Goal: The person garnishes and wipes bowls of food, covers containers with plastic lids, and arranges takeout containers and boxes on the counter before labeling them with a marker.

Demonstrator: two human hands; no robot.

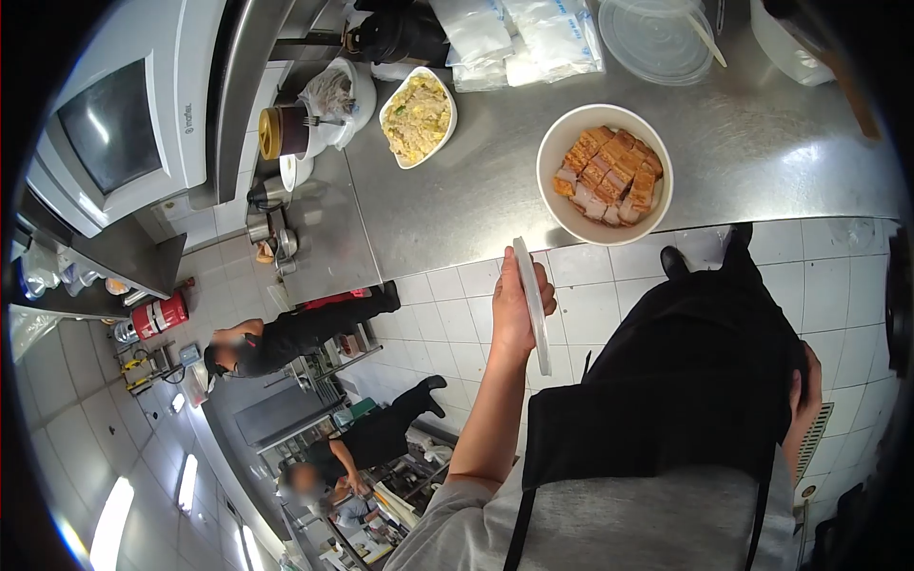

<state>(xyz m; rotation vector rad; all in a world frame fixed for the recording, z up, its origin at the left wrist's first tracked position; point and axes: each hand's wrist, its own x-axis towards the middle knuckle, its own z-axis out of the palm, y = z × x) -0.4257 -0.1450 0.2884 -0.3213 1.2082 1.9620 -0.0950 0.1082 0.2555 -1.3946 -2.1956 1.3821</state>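
Observation:
My left hand (pixel 519 305) grips a translucent plastic lid (pixel 531 306), seen nearly edge-on, close to the front edge of the steel counter (pixel 476 205). Just beyond it, a round white bowl (pixel 550 195) holds sliced roast pork (pixel 609 176) with a browned crust. The lid is apart from the bowl. Down at my side, against the black apron (pixel 657 419), is my right hand (pixel 807 385); its fingers are mostly hidden.
On the counter are a white dish of fried rice (pixel 417 114), plastic packs (pixel 524 43), a stack of clear lids (pixel 657 43) and a brown-lidded jar (pixel 283 133). Two people in dark clothes, one person (pixel 305 333) and another person (pixel 381 443), stand further off.

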